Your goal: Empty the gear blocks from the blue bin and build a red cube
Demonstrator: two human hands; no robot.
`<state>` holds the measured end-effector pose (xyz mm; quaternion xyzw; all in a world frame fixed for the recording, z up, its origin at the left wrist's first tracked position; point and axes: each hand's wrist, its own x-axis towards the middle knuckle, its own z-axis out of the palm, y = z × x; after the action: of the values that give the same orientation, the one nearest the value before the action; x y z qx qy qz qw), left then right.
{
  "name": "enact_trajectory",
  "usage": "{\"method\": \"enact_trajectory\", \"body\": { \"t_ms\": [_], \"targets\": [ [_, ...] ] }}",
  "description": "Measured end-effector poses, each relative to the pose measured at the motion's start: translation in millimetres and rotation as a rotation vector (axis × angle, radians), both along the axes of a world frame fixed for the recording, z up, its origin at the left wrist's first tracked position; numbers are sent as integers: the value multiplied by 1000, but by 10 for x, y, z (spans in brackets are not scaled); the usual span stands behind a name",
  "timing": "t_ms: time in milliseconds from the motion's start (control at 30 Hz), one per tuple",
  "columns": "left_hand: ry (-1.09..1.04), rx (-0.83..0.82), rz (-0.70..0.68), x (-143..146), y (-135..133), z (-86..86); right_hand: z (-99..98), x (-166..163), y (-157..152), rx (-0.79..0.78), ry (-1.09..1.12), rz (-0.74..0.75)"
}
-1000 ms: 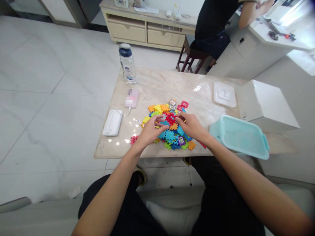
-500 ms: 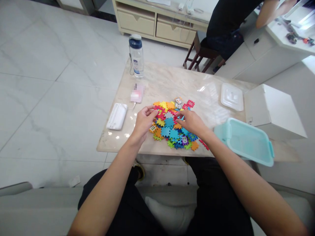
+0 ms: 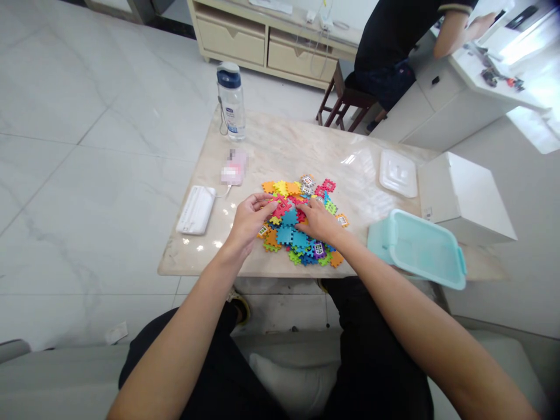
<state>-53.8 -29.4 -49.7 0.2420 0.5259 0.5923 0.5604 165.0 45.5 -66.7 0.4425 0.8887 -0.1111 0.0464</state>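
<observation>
Our left hand's (image 3: 250, 221) grip is pinched on a red piece (image 3: 283, 206) by its side, maybe so its other teeth are free. It is over the pile (image 3: 285, 235). Our right hand (image 3: 321, 221) curls at the pile; we can't tell if its grip has anything. The table's (image 3: 289, 140) near edge is close; there's more room on the far side. A blue-green tub (image 3: 385, 236) is to the right.

Room beyond pile (image 3: 285, 235), bin (image 3: 379, 238) rightward

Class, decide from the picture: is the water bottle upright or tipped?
Upright: the water bottle stands on the table, its blue lid at the top.
</observation>
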Motion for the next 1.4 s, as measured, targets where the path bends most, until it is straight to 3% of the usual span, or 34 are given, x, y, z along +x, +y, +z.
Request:
{"method": "enact_trajectory", "body": {
  "t_ms": [333,600,800,967,1167,1400],
  "targets": [
    [8,-81,23,-41,-36,100,133,-180,-54,-1,-55,-15],
    [40,-67,8,-149,-28,111,295,-104,-34,51,-21,-16],
    [21,-82,-61,-142,-37,111,424,103,27,6,316,-187],
    [54,-72,-141,-54,-32,90,589,246,-80,-62,643,-216],
    [110,-73,-240,111,-20,20,747,425,-339,-138,741,-280],
    [101,-59,-315,216,-3,-17,801,577,-467,-211,857,-356]
  ]
}}
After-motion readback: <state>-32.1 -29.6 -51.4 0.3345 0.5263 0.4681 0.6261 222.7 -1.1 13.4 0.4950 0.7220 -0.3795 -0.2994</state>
